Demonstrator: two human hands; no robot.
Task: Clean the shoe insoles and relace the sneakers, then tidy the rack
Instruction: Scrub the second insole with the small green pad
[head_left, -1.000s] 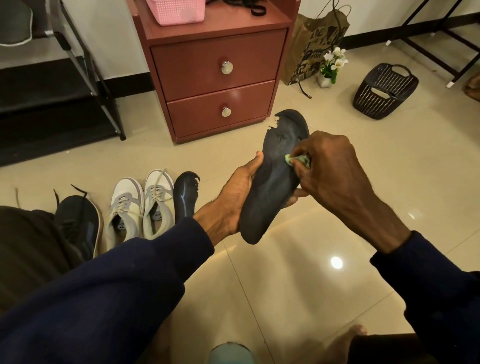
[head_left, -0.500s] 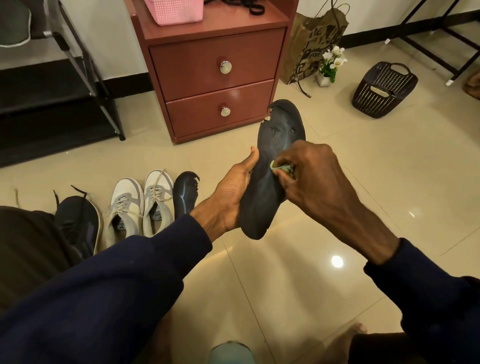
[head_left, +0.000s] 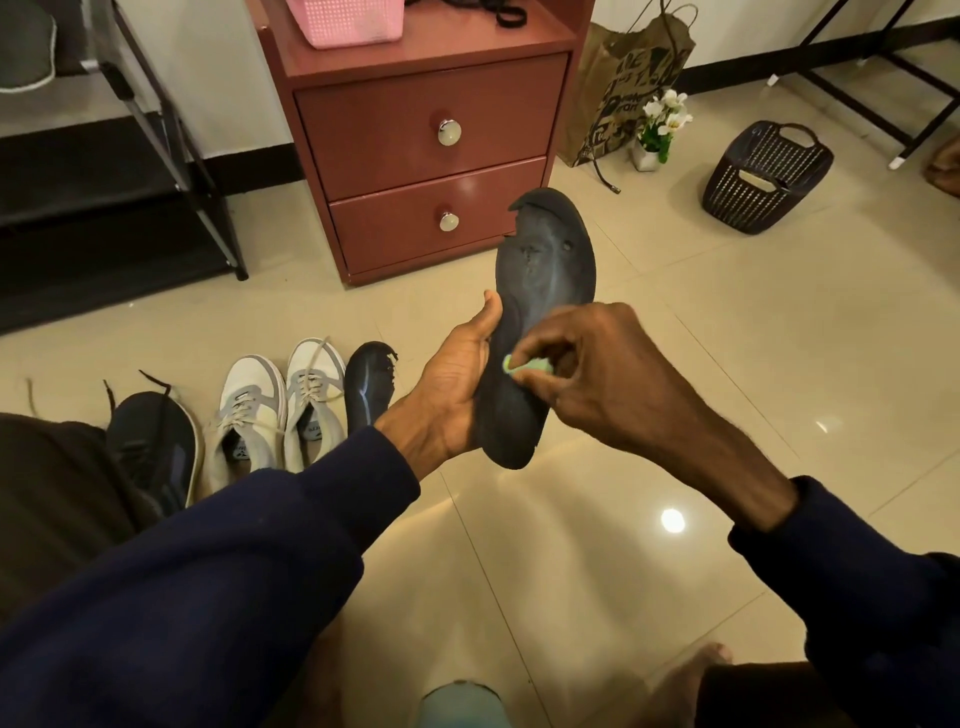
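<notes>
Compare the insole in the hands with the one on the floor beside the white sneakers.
The held insole is raised, toe up, gripped by the left hand; the floor insole lies flat beside a white sneaker. The right hand presses a small green wipe on the held insole; the floor insole is untouched, its heel hidden by the left sleeve. Both are dark with ragged toe edges.

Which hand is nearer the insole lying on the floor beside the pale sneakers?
Left. The left hand is just right of the floor insole in the picture; the right hand is farther right, across the held insole.
</notes>
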